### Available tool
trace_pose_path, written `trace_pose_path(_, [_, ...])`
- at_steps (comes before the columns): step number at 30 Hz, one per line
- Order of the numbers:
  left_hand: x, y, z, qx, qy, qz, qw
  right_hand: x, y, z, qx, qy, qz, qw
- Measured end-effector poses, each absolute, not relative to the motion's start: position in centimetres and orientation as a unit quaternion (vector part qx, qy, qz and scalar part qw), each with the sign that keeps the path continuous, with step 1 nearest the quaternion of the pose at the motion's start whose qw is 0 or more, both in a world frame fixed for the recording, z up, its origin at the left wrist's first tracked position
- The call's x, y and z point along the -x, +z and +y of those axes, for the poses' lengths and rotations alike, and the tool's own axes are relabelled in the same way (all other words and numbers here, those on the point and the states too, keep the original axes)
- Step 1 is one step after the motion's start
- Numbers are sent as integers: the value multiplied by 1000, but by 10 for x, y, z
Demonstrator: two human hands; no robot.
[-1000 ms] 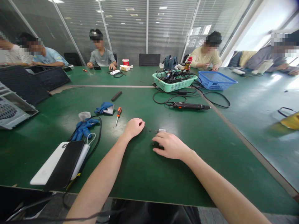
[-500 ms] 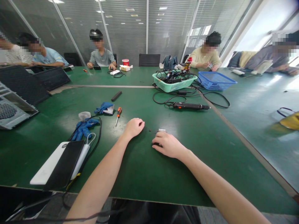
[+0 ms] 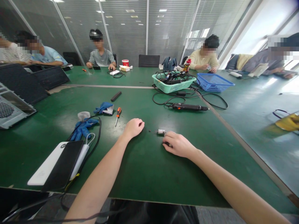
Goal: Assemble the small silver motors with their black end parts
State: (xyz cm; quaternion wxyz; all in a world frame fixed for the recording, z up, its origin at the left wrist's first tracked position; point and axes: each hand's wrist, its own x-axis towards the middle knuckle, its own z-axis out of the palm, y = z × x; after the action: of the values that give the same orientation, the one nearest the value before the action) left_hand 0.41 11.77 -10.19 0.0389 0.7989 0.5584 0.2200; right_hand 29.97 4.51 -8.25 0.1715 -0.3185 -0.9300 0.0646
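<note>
A small silver cylinder with a thin shaft, looking like a small electric motor [image 3: 160,132], lies on the green table. My right hand [image 3: 178,144] is beside it on the right, fingers curled down over a small dark thing that I cannot make out. My left hand [image 3: 134,128] rests on the table as a loose fist, and whatever its fingers hold, if anything, is hidden. Between the left hand and the motor sits a tiny dark piece [image 3: 149,131]. An orange-and-black screwdriver [image 3: 118,115] lies left of my left hand.
Blue gloves [image 3: 84,128], a white-and-black flat device [image 3: 63,161] and cables lie at left. Farther off are a black electric screwdriver [image 3: 190,107], a green basket [image 3: 173,85] of tools and a blue basket [image 3: 213,83]. A metal case [image 3: 16,109] stands far left; several people sit around.
My right hand has moved to the right with its fingers still curled, uncovering more of the motor. My left hand has stayed in place.
</note>
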Motion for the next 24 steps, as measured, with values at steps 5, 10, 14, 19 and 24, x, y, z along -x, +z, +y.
trace_pose_path(5, [-4, -102, 117, -801, 221, 556, 35, -381, -92, 54, 400, 20, -898, 181])
trace_pose_path(10, [-3, -103, 115, -800, 234, 551, 35, -458, -105, 62, 486, -13, -848, 212])
trace_pose_path(14, [-3, -105, 115, -801, 234, 549, 35, -494, -117, 65, 516, -29, -824, 234])
trace_pose_path(19, [-3, -106, 117, -801, 224, 554, 28, -507, -121, 65, 526, -8, -817, 236])
trace_pose_path(24, [-4, -105, 117, -802, 221, 555, 24, -508, -117, 62, 521, 25, -819, 239])
